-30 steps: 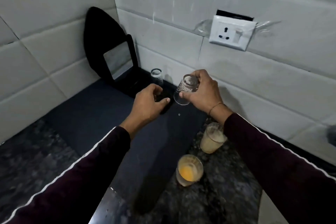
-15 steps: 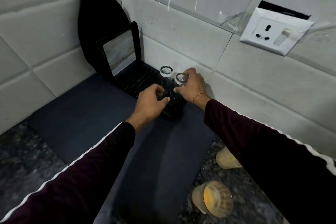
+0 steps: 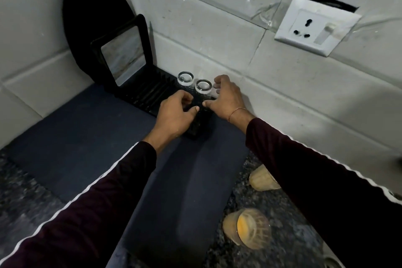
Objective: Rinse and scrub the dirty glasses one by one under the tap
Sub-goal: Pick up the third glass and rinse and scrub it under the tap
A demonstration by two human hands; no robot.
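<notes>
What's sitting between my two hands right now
In the head view, the nearer upturned clear glass stands on the black rack between your left hand and right hand.
</notes>
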